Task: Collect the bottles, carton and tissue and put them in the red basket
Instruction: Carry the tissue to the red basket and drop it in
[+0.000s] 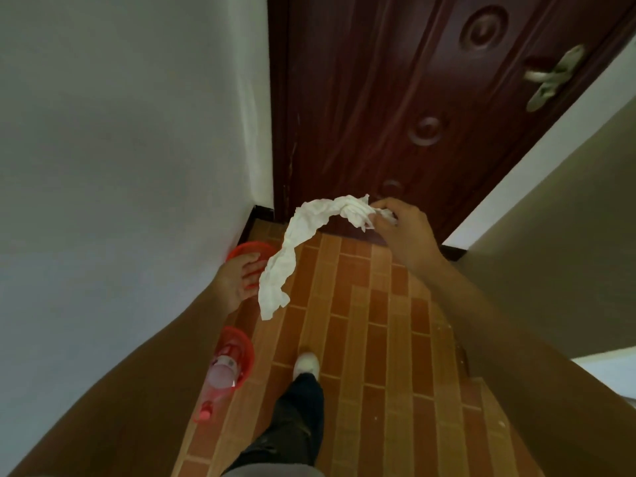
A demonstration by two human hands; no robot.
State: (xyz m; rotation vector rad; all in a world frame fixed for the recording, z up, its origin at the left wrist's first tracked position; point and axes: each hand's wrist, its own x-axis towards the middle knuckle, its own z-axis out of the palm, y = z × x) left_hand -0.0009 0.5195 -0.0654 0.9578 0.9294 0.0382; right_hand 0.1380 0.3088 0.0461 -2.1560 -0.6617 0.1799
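The right hand pinches one end of a long crumpled white tissue, which trails down-left toward the left hand; that hand grips the rim of a red plastic basket holding a clear bottle

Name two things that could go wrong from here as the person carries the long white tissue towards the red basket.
1. The long crumpled white tissue is pinched only at one end by the right hand; its loose tail dangles and could miss the red plastic basket or tear.
2. The clear plastic bottle with a red cap pokes out over the basket's rim, so a nudge might tip it onto the orange tiled floor.
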